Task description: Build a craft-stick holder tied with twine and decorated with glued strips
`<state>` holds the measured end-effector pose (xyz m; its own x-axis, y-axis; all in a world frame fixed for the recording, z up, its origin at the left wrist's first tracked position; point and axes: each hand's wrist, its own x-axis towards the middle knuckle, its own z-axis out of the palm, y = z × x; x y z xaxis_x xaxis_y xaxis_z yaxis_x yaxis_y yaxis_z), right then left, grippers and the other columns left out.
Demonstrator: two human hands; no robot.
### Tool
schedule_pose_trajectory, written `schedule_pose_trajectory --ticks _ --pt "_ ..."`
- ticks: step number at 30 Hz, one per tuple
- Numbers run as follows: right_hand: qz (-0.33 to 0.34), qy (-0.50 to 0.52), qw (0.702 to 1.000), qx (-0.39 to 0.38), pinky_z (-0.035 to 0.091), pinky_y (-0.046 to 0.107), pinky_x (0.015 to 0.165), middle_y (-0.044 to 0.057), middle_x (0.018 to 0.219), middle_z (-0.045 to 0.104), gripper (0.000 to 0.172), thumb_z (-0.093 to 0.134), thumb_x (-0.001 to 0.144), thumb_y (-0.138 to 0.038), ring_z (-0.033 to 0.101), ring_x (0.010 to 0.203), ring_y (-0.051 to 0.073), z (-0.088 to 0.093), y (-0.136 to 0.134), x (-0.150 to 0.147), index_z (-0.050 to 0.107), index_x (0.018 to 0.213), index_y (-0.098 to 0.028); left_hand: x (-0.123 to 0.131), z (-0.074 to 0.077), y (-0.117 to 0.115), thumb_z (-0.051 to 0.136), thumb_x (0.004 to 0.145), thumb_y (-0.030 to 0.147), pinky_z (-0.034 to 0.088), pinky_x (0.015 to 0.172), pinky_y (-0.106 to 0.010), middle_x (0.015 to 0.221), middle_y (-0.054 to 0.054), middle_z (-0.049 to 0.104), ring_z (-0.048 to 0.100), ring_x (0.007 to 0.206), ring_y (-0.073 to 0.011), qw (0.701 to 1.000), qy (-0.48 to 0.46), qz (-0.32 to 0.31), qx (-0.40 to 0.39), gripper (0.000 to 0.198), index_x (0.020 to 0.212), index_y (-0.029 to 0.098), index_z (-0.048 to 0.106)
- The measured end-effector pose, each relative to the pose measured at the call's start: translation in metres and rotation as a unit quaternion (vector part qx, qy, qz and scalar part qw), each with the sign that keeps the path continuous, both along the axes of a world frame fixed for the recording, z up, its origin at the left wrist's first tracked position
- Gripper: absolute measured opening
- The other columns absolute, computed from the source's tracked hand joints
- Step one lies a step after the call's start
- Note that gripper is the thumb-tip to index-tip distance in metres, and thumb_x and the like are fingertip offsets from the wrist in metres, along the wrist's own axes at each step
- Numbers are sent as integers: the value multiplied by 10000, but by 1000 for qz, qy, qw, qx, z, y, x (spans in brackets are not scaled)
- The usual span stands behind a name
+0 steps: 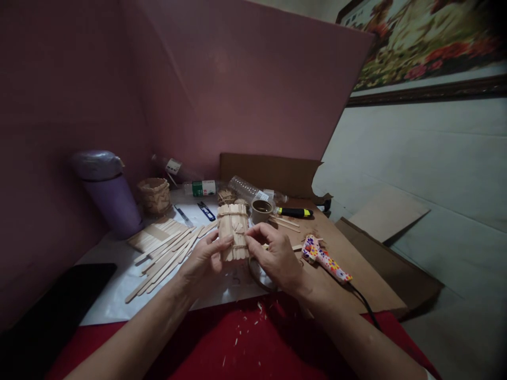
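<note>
Both hands hold a small upright container made of wooden craft sticks [233, 228], with a little stick bow on its front. My left hand [204, 259] wraps its fingers round the container's left side. My right hand [273, 254] grips the right side, its fingertips pinched at the front near the bow. Loose wooden craft sticks [168, 256] lie fanned out on the white sheet just left of my left hand. A flower-patterned glue gun [325, 259] lies on the brown cardboard right of my right hand, its black cord trailing toward me.
A purple flask [109, 192] stands at the left by the pink wall. A small woven basket [155, 194], clear plastic bottles [247, 189], blue snips [206, 211], a small brown cup [261, 210] and a black-yellow cutter [295, 212] sit behind. Red cloth [245, 343] covers my lap.
</note>
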<state>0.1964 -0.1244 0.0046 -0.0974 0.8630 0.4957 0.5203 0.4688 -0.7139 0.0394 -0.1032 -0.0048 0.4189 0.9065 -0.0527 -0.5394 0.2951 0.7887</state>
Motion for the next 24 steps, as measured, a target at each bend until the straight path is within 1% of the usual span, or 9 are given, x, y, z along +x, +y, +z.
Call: schedule_pose_trajectory --ticks 4,6,8,11,14,16,18,21,24 --pt "-1 -90 993 73 426 270 720 44 832 608 118 495 873 -153 563 792 155 3 -2 1 598 819 -171 0 -1 -1 739 681 166 560 665 -331 1037 -126 674 665 840 -233 1000 17 14 12 405 1055 139 587" --pt "-7 -131 987 96 424 281 716 55 837 603 121 484 879 -150 560 796 166 3 -3 1 591 828 -170 1 -2 -1 755 665 178 555 651 -326 1000 -121 680 669 810 -231 999 25 30 22 444 1072 140 579" --pt "-17 -163 980 115 423 285 697 62 832 600 116 481 879 -154 557 781 171 2 -3 1 584 829 -167 2 -4 0 775 642 190 550 670 -325 967 -112 684 669 800 -230 998 25 50 37 470 1068 135 586" --pt "-33 -200 969 139 420 289 675 68 818 596 131 466 889 -167 550 750 171 -1 -3 0 579 823 -159 3 -8 1 801 598 180 535 704 -302 944 -90 682 664 798 -209 995 21 80 65 462 1017 131 612" --pt "-47 -237 958 155 413 297 666 72 802 590 161 444 901 -180 536 725 171 -3 -3 -2 572 808 -155 4 -13 3 809 585 181 523 713 -282 949 -76 678 654 817 -198 990 40 107 87 446 992 141 629" --pt "-59 -247 954 160 407 297 654 69 785 583 151 446 891 -172 527 708 170 -3 -3 -3 562 796 -155 3 -14 4 802 601 190 518 717 -277 966 -79 673 645 850 -203 987 56 113 98 431 994 143 632" --pt "-63 -242 954 163 406 296 646 64 768 574 132 449 875 -159 520 695 168 -4 -2 -3 549 789 -156 2 -14 3 794 617 198 517 710 -280 971 -87 667 641 853 -207 987 62 105 102 418 996 137 629" --pt "-61 -223 958 170 404 296 637 62 759 561 115 443 860 -150 513 683 166 -5 0 -4 531 785 -156 3 -11 1 787 629 204 525 701 -302 984 -102 658 644 832 -212 991 54 81 87 441 1026 126 611" --pt "-59 -213 960 170 400 296 630 60 760 557 109 436 860 -152 512 686 168 -8 -1 -6 520 791 -161 4 -9 0 785 633 197 526 718 -299 974 -101 663 650 825 -207 994 37 73 74 451 1037 122 600"
